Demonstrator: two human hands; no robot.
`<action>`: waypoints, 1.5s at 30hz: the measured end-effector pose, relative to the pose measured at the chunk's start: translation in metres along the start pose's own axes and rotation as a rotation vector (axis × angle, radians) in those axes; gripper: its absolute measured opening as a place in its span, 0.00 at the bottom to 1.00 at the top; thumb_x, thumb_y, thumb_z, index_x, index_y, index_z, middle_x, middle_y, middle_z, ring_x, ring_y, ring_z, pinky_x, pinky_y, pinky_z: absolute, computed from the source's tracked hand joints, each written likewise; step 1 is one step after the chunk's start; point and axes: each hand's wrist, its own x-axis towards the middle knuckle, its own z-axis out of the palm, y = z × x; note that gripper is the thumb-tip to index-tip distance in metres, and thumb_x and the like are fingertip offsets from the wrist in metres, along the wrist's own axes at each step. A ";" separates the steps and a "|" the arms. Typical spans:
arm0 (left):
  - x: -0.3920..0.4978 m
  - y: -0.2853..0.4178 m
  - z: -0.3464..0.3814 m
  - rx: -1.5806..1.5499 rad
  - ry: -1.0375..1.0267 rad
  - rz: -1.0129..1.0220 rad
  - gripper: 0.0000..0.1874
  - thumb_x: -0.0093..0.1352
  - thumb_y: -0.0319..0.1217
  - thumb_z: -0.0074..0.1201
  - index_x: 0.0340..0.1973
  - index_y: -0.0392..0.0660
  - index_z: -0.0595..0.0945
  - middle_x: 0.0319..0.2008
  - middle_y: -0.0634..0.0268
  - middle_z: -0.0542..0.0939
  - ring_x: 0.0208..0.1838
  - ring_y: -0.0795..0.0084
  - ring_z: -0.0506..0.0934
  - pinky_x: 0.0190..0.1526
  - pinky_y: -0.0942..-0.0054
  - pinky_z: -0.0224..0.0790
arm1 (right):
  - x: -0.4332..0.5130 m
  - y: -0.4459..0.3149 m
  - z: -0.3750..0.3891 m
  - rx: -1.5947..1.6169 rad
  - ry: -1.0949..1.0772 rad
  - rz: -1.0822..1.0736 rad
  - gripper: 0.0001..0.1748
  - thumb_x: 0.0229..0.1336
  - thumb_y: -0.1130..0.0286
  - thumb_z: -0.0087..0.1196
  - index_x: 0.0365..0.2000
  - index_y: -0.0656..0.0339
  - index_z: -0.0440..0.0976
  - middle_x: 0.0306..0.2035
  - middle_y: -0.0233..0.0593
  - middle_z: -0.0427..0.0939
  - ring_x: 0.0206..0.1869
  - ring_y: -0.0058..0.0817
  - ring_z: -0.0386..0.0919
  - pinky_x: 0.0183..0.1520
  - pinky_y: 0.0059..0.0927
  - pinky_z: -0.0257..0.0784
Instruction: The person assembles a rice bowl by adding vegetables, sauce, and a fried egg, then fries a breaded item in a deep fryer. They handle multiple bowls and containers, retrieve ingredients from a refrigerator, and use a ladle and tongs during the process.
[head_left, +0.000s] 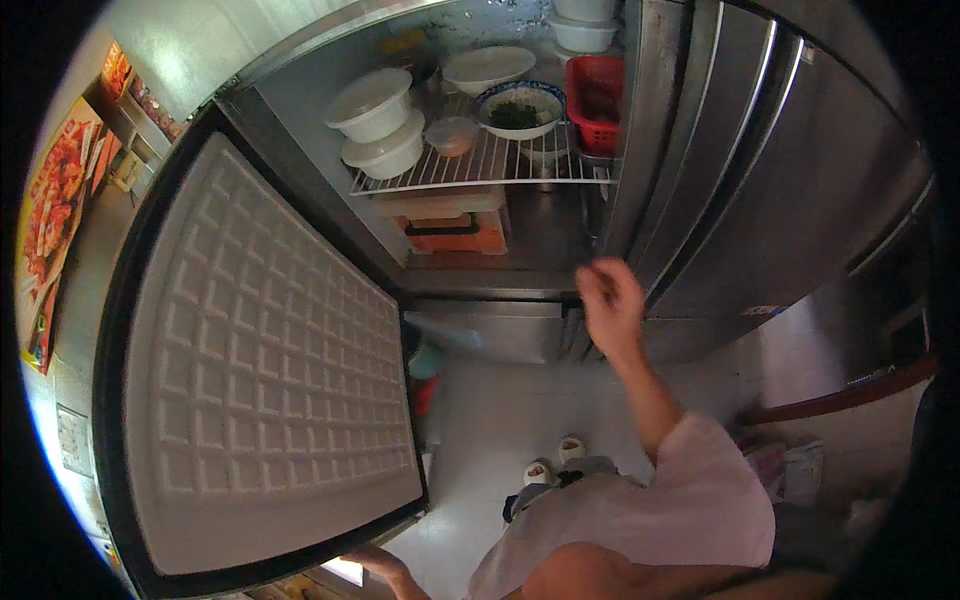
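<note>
The compartment of a stainless-steel refrigerator stands open before me, its door swung out to the left with a white gridded inner panel and a black gasket. My left hand is at the door's free edge at the bottom; its fingers are partly hidden behind the door. My right hand is raised in front of the compartment's right side, near the sill. Its fingers curl inward, and whether something small is in them is unclear. On the wire shelf stands a blue-rimmed bowl with dark green food.
Stacked white lidded tubs, a small clear container and a red plastic basket share the shelf. Below sits a clear lidded bin with orange contents. A closed steel door is at right. Pale tiles cover the floor.
</note>
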 end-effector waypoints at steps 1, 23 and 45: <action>0.003 -0.013 -0.004 0.003 -0.001 -0.007 0.39 0.86 0.60 0.26 0.77 0.40 0.57 0.79 0.46 0.59 0.76 0.57 0.63 0.81 0.53 0.49 | 0.032 -0.011 0.027 0.118 -0.191 0.118 0.08 0.72 0.69 0.63 0.36 0.61 0.78 0.27 0.27 0.77 0.26 0.18 0.73 0.31 0.24 0.68; 0.026 -0.055 0.029 0.118 0.222 -0.087 0.46 0.84 0.65 0.26 0.81 0.39 0.52 0.82 0.47 0.54 0.81 0.55 0.56 0.83 0.52 0.41 | 0.432 0.098 0.387 0.143 -0.404 0.455 0.22 0.74 0.52 0.55 0.40 0.65 0.78 0.29 0.45 0.80 0.23 0.34 0.79 0.22 0.38 0.77; 0.036 -0.023 -0.012 0.005 0.148 -0.117 0.44 0.84 0.63 0.26 0.82 0.41 0.51 0.83 0.50 0.54 0.84 0.55 0.53 0.84 0.53 0.36 | 0.272 -0.069 0.171 0.268 -0.059 0.237 0.14 0.69 0.61 0.62 0.39 0.63 0.77 0.20 0.35 0.77 0.15 0.23 0.72 0.18 0.28 0.65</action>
